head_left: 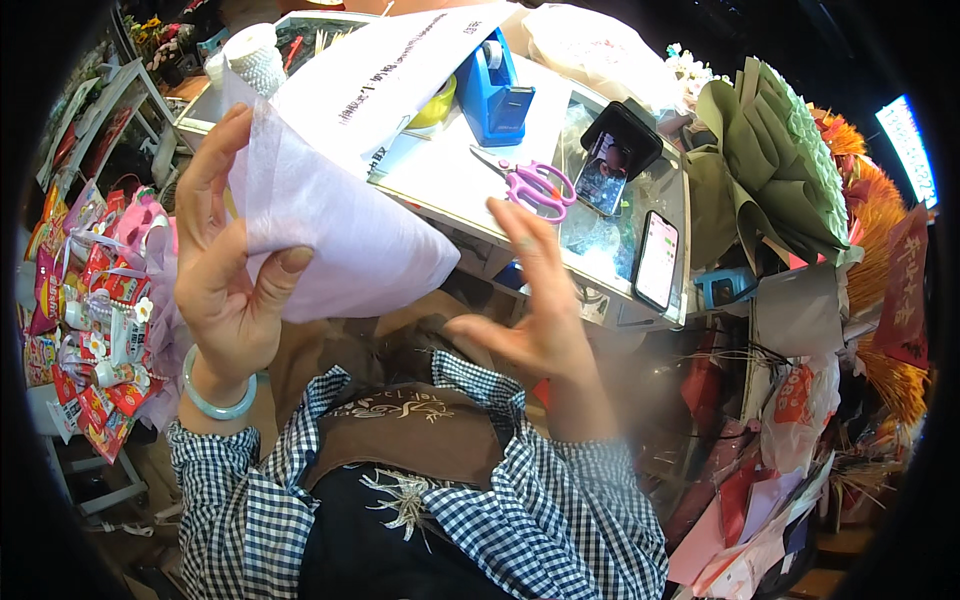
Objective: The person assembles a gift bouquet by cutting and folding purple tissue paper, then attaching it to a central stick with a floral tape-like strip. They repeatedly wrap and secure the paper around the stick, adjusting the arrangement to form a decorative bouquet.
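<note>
Pinching a folded lilac sheet [345, 235] with the left hand [225, 285]: thumb on the near face, other fingers around its left edge and back. Right hand [545, 315] is empty, thumb and fingers spread, just right of the sheet's pointed end. Sheet is between the two hands, held up at the near side of the worktop [588, 246]. Purple-handled scissors [541, 190] lie just beyond the right fingertips, blue tape dispenser [497, 105] farther past them. Step looks like folding the sheet; next move probably calls for right fingers closing on the pointed end, left pinch firm.
</note>
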